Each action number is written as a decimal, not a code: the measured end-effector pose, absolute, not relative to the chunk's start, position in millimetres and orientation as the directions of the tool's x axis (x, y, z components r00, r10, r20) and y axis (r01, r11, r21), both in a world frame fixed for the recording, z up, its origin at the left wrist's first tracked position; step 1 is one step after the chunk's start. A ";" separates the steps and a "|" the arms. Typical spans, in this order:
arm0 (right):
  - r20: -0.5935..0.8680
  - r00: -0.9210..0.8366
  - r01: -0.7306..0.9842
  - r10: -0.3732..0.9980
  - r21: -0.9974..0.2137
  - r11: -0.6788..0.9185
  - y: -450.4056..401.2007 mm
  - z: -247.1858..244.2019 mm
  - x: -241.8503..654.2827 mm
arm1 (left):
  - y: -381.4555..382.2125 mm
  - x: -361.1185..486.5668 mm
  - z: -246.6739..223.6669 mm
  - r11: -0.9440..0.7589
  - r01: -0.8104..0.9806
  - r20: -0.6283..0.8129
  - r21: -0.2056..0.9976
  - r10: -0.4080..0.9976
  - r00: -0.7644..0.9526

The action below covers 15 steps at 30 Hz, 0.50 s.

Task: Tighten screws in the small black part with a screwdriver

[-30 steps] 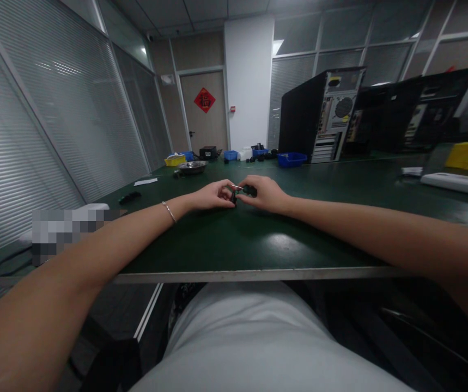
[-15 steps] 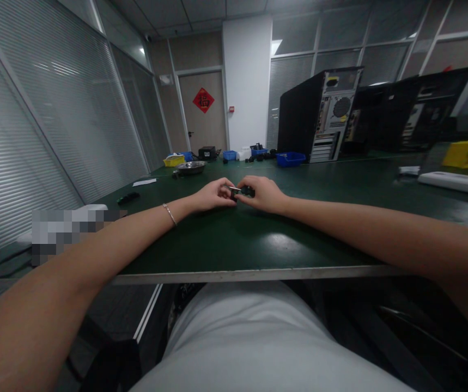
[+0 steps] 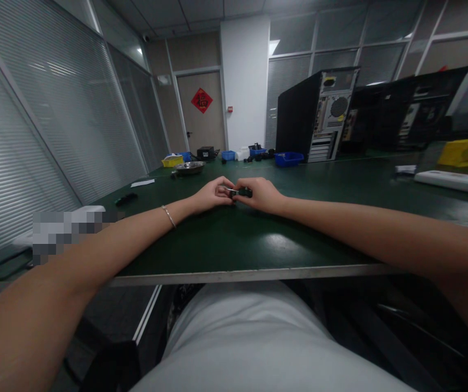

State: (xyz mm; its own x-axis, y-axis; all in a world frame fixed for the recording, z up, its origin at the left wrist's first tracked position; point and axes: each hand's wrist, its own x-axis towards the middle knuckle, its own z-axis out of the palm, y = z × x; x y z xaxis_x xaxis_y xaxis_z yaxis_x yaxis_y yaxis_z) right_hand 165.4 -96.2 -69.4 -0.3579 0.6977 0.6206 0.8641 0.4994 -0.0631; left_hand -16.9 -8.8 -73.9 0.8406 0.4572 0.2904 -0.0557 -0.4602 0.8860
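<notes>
Over the middle of the green table (image 3: 234, 239), my two hands meet. My right hand (image 3: 260, 193) is closed round what looks like a small screwdriver (image 3: 245, 192) with a dark green and black handle. Its thin metal shaft points left, towards my other hand. My left hand (image 3: 212, 194), a bracelet at its wrist, has its fingers curled together at the shaft's tip. A small dark piece shows between the fingertips of both hands, mostly hidden, and I cannot make out its kind.
Left of my hands lies a dark green tool-like object (image 3: 126, 199), with a white paper (image 3: 143, 183) beyond it. Farther back stand a metal bowl (image 3: 190, 168), a yellow bin (image 3: 172, 161), a blue bin (image 3: 289, 159) and a black computer tower (image 3: 315, 117). A white bar (image 3: 458, 181) lies at right.
The whole view has shifted slightly. Both hands stay together at the same spot on the table, and the screwdriver in my right hand has turned a little.
</notes>
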 end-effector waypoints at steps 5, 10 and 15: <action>0.625 -0.355 0.855 0.696 -0.085 0.512 -99.3 -66.5 162.0 | -9.7 -14.8 -75.7 -0.307 -0.076 0.234 0.949 0.520 0.821; 0.621 -0.342 0.840 0.706 -0.135 0.525 -99.7 -67.2 160.9 | -4.3 -12.0 -76.0 -0.240 -0.106 0.234 0.965 0.602 0.763; 0.617 -0.273 0.855 0.738 -0.196 0.480 -92.3 -72.2 167.0 | 27.3 -28.5 -62.7 -0.245 -0.198 0.312 0.949 0.817 0.485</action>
